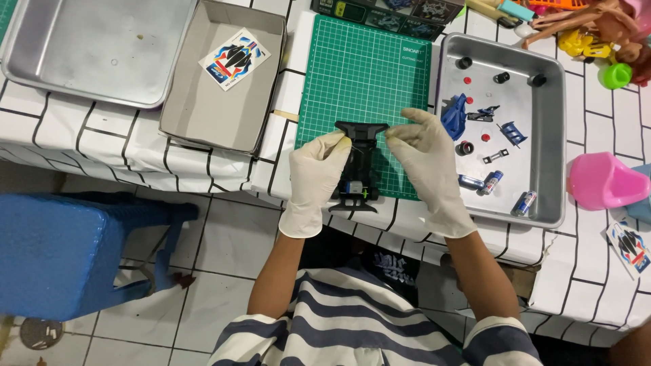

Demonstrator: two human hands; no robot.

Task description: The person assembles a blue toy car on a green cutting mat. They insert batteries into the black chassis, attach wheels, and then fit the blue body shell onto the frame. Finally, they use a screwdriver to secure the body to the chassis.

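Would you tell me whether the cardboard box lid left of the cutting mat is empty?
Not empty: the cardboard box lid holds one sticker sheet lying flat inside.

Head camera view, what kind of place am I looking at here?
Probably a home hobby bench for building model cars. Both gloved hands, left hand and right hand, hold a black toy car chassis over a green cutting mat; a metal tray alongside holds small parts and batteries.

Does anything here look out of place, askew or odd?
Mostly orderly. Both gloved hands, left hand and right hand, grip the black toy car chassis on the green cutting mat. One oddity: a sticker sheet lies over the table's right edge.
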